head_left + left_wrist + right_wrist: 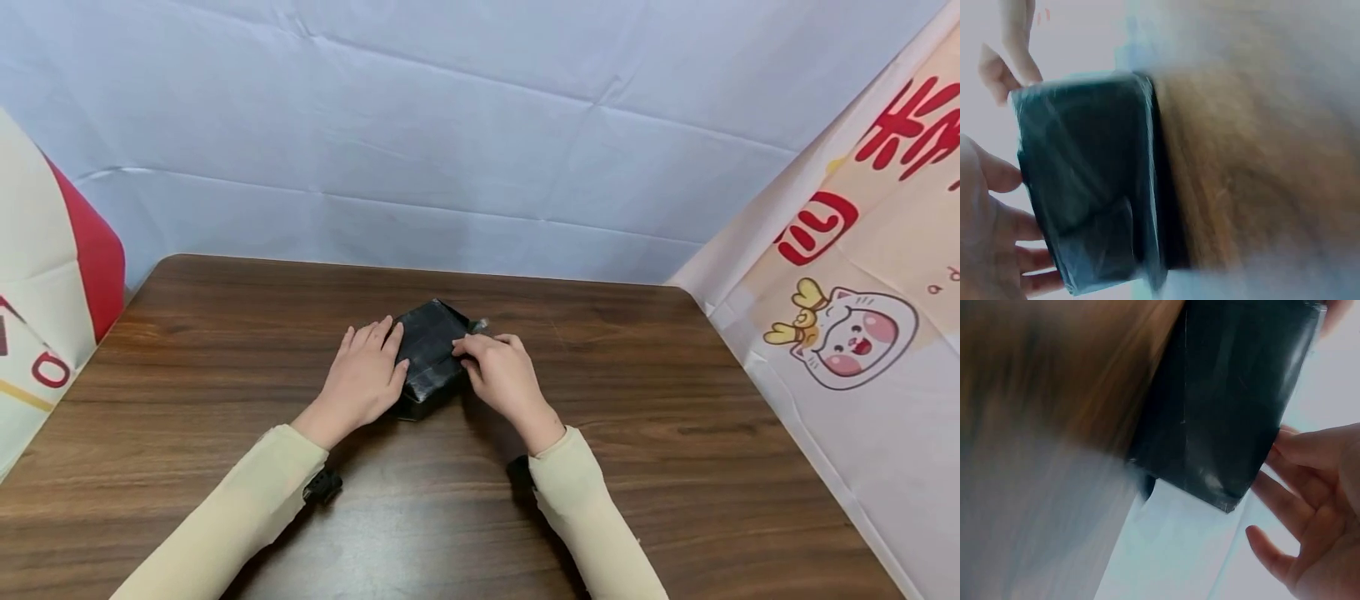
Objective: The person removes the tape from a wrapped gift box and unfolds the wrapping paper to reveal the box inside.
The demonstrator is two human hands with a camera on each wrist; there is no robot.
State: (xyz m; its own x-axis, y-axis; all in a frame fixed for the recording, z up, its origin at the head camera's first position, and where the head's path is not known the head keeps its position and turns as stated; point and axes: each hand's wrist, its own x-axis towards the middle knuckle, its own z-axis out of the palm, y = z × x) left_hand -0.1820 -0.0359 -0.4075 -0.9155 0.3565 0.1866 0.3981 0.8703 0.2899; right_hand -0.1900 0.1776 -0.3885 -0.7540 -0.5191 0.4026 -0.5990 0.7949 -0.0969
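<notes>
A box-shaped package (430, 346) wrapped in shiny black plastic lies on the wooden table between both hands. My left hand (363, 375) rests along its left side, fingers extended and touching the edge. At the right edge, my right hand (500, 373) pinches the wrapping with bent fingertips. A small clear, shiny bit (481, 325) sticks out at the package's far right corner. In the left wrist view, the package (1085, 162) shows a folded flap on its end. The right wrist view shows a smooth side of the package (1235, 394) beside the fingers (1291, 503).
The brown wooden table (637, 400) extends around the package. A pale cloth (450, 150) hangs behind it, and printed banners (847, 333) hang at both sides. Dark wrist devices (322, 486) sit under the pale sleeves.
</notes>
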